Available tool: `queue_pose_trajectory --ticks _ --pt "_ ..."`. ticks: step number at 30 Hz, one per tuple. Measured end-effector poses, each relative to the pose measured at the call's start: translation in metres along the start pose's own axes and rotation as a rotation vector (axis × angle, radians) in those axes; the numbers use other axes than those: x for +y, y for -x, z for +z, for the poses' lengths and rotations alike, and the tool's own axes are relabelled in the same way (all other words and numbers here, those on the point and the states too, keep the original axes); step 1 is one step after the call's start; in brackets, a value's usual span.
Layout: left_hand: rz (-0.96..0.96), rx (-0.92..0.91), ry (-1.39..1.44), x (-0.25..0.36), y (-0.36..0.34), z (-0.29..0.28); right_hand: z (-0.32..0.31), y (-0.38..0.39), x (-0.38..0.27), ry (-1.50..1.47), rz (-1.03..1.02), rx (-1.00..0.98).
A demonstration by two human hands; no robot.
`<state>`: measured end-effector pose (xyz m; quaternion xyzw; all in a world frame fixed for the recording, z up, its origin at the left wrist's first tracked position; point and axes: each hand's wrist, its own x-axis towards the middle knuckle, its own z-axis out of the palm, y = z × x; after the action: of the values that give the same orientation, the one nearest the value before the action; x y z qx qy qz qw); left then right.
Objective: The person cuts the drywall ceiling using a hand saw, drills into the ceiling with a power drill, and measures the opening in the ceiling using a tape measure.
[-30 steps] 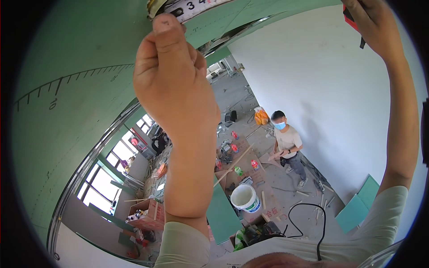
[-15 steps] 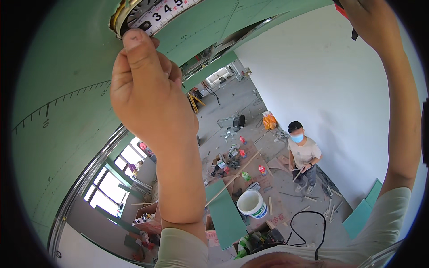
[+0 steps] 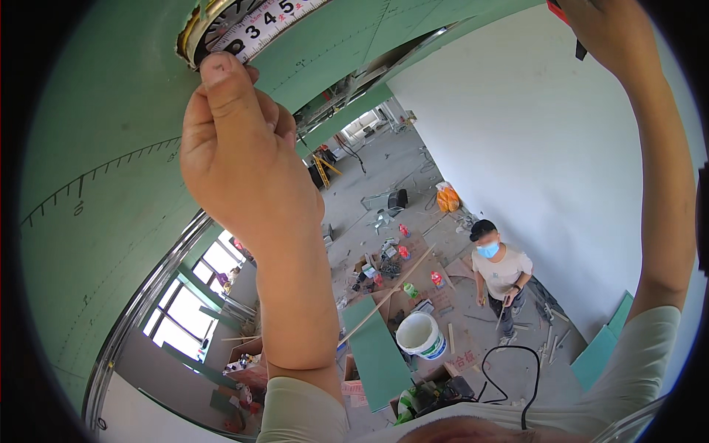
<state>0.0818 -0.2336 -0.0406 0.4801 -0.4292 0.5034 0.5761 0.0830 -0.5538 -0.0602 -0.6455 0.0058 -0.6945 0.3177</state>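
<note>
Overhead is a green ceiling board [image 3: 111, 111] with a round cut hole [image 3: 190, 38] whose edge is ragged. My left hand [image 3: 240, 148] is closed at the rim of that hole, thumb and fingers pinching the end of a tape measure's white blade [image 3: 267, 26]. The blade runs up and to the right, out of the picture. High at the right edge, my right hand [image 3: 609, 29] is wrapped round a red and black tape measure case [image 3: 565, 16]. The frame cuts off most of that case and the fingers.
Below on the floor, a co-worker [image 3: 502, 269] in a mask stands by the white wall [image 3: 532, 133], holding a thin strip. Around are a white bucket [image 3: 421, 334], a green board [image 3: 375, 354], wood strips, boxes and an orange bag [image 3: 447, 197]. A metal rail [image 3: 148, 284] edges the ceiling.
My left hand and the blade have shifted very slightly left, both hands keeping their grip. Below, the co-worker has moved a little nearer.
</note>
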Motion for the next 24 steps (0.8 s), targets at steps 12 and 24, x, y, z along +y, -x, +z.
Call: queue_pose_trajectory --ticks 12,24 --pt "-0.006 -0.034 0.034 0.002 0.000 -0.001 -0.001 -0.012 0.024 0.130 -0.625 0.203" --pt "-0.028 -0.037 0.043 0.001 -0.002 -0.006 0.001 0.004 -0.017 -0.016 0.075 -0.039"
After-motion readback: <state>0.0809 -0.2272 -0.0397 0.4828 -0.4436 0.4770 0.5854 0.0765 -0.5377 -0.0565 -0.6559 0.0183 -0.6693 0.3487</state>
